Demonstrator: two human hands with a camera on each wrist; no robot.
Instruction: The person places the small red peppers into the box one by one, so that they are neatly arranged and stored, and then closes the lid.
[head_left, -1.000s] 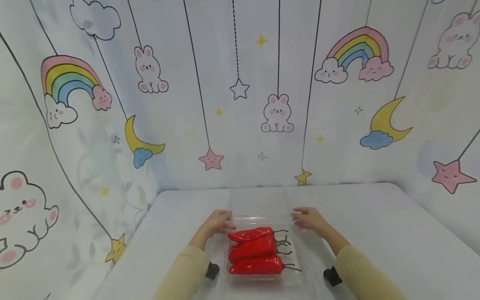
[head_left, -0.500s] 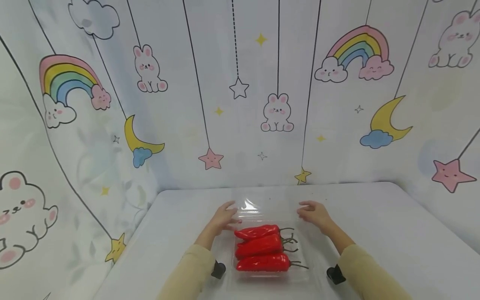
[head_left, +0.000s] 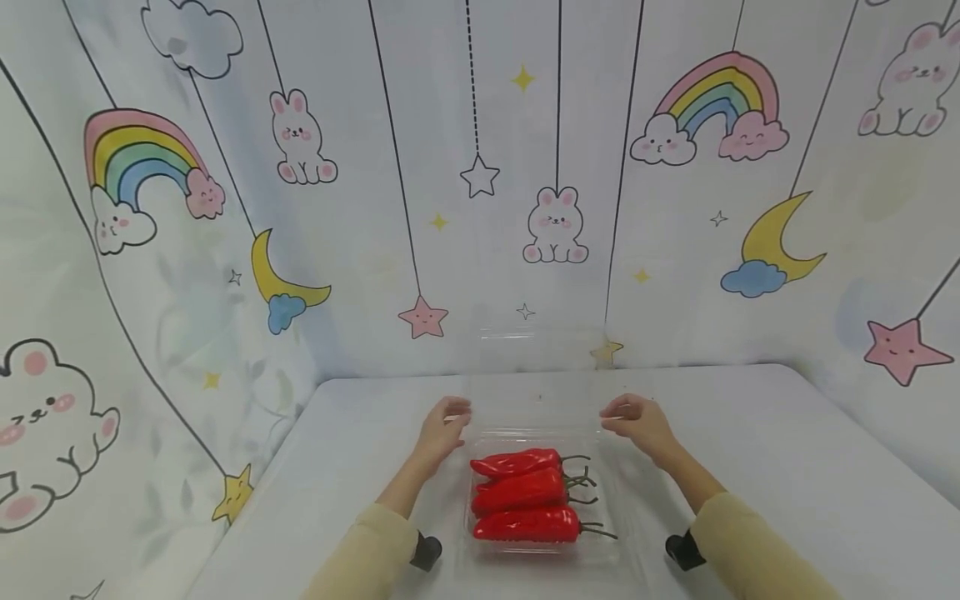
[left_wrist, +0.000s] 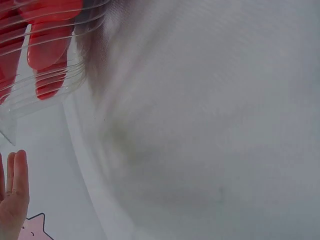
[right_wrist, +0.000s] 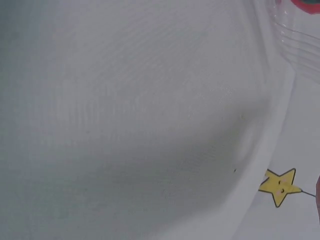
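Several red chili peppers [head_left: 525, 492] with thin green stems lie in a clear plastic clamshell box [head_left: 555, 562] on the table. Its see-through lid [head_left: 532, 408] stands raised at the far side, its top edge overlapping the wall. At the lid's left edge is my left hand [head_left: 442, 433], fingertips right at the plastic. My right hand [head_left: 637, 425] is at the lid's right edge, fingers loosely bent inward. The left wrist view shows straight left fingers [left_wrist: 20, 172] below a corner of the clear plastic. Only a sliver of the right hand enters the right wrist view.
White cloth covers the table [head_left: 337, 467]. Behind it rises a wall covering [head_left: 375, 208] printed with bunnies, rainbows, moons and stars. Dark wrist cameras [head_left: 427, 552] sit at both of my cream sleeves [head_left: 367, 550].
The lid has swung upward from lying back on the table. Both hands have moved slightly up along its sides, and the box with the peppers has shifted a little right.
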